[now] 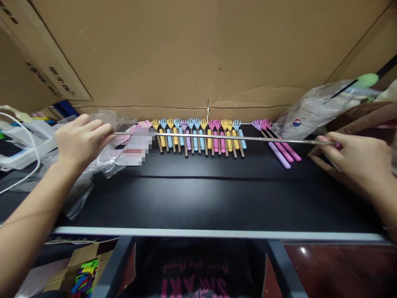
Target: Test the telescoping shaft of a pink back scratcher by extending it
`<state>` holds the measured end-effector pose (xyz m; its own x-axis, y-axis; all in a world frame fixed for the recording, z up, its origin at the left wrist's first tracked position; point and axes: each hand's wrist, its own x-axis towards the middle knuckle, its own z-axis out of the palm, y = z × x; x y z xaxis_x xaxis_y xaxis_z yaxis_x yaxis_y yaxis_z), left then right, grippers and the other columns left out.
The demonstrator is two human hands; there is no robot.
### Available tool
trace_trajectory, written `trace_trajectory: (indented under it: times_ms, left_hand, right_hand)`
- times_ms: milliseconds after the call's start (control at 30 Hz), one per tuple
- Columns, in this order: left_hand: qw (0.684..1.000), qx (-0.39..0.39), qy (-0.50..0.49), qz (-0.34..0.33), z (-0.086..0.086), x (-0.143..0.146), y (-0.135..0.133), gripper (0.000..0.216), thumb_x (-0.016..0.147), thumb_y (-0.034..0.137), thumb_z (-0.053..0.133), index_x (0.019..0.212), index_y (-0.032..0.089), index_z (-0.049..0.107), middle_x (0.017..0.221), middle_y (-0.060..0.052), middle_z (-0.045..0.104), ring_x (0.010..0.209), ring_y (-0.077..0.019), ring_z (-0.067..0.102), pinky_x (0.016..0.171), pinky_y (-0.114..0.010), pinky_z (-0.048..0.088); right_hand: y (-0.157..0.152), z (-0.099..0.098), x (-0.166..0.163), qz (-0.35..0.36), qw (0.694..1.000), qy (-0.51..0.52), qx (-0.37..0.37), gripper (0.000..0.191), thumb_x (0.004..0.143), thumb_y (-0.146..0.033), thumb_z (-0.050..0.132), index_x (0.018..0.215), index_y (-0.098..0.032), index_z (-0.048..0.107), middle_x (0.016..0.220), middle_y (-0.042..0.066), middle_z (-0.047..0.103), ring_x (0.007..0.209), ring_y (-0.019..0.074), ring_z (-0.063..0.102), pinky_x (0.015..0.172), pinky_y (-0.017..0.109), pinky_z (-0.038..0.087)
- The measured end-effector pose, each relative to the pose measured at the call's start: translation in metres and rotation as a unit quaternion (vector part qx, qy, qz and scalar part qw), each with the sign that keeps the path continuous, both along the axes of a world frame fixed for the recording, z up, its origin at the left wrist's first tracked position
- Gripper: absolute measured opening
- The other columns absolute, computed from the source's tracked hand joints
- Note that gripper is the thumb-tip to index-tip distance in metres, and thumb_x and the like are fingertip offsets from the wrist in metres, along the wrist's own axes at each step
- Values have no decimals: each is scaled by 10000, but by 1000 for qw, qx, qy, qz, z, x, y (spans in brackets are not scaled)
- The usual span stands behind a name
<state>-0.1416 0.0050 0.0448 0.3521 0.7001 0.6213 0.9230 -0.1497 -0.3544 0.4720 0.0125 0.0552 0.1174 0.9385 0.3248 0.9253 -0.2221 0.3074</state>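
A telescopic back scratcher (229, 137) is stretched out full length across the black table (198, 194), a thin metal rod running left to right. My left hand (81, 140) is closed around its left end, where the claw head is hidden by my fingers. My right hand (353, 157) pinches the pink handle at the right end. Behind the rod lies a tidy row of collapsed back scratchers (198, 136) with yellow, blue, pink and purple claw heads and handles. Three more, purple and pink (277, 142), lie apart to the right of the row.
A cardboard wall (198, 54) closes the back of the table. Clear plastic bags (93, 165) pile at the left, with a white cable (29, 140) and tray. A bigger plastic bag (313, 111) sits at the right. A box of coloured pieces (83, 275) stands below the front edge.
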Motion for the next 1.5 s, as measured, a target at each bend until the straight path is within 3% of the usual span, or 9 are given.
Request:
trace_trajectory:
  times_ms: [400, 467, 567, 733, 1000, 1333, 1500]
  left_hand:
    - [999, -13, 44, -19, -4, 6, 0, 384, 988, 457, 372, 736, 227, 547, 671, -14, 590, 745, -186, 466, 511, -250, 234]
    - [996, -33, 61, -52, -5, 23, 0, 402, 993, 484, 365, 761, 236, 579, 699, 0, 630, 741, -169, 503, 524, -251, 254]
    - [990, -58, 71, -104, -7, 62, -3, 444, 1005, 476, 340, 726, 230, 583, 686, 2, 650, 723, -158, 556, 549, -262, 284]
    - [984, -52, 63, -158, -9, 123, -15, 462, 1022, 437, 297, 739, 227, 595, 653, -17, 643, 645, -169, 569, 505, -285, 254]
    - [983, -67, 38, -166, -1, 159, -19, 325, 974, 384, 485, 719, 213, 592, 623, -21, 616, 606, -173, 564, 478, -284, 214]
    - [972, -120, 16, -201, -9, 206, -18, 260, 927, 426, 575, 778, 219, 623, 600, -9, 632, 552, -168, 591, 455, -269, 155]
    - [971, -117, 17, -206, -11, 211, -22, 266, 949, 420, 541, 796, 221, 630, 607, -7, 631, 570, -158, 595, 450, -277, 177]
  right_hand:
    - [4, -1, -14, 25, 999, 0, 26, 403, 892, -477, 369, 886, -197, 658, 748, 128, 675, 597, 215, 505, 534, 284, 239]
    - [3, -1, -33, 40, 999, 5, 9, 377, 875, -464, 412, 897, -199, 679, 723, 123, 671, 600, 214, 526, 529, 279, 227]
    - [-1, -7, -71, 143, 990, 5, 20, 355, 870, -438, 426, 886, -214, 702, 656, 94, 652, 562, 196, 521, 527, 273, 200]
    - [-15, -15, -127, 273, 960, -11, 61, 422, 914, -443, 355, 687, -218, 629, 526, 43, 569, 504, 159, 492, 516, 262, 155]
    - [-20, -13, -147, 278, 959, 4, 50, 394, 918, -406, 366, 694, -218, 631, 510, 38, 563, 477, 157, 480, 501, 269, 125]
    - [-26, -19, -191, 333, 943, 13, -14, 302, 916, -380, 422, 814, -246, 672, 619, 41, 673, 518, 168, 551, 521, 280, 137]
    - [-31, -20, -198, 346, 937, 20, -26, 322, 947, -394, 388, 844, -241, 653, 637, 35, 688, 515, 168, 572, 502, 267, 127]
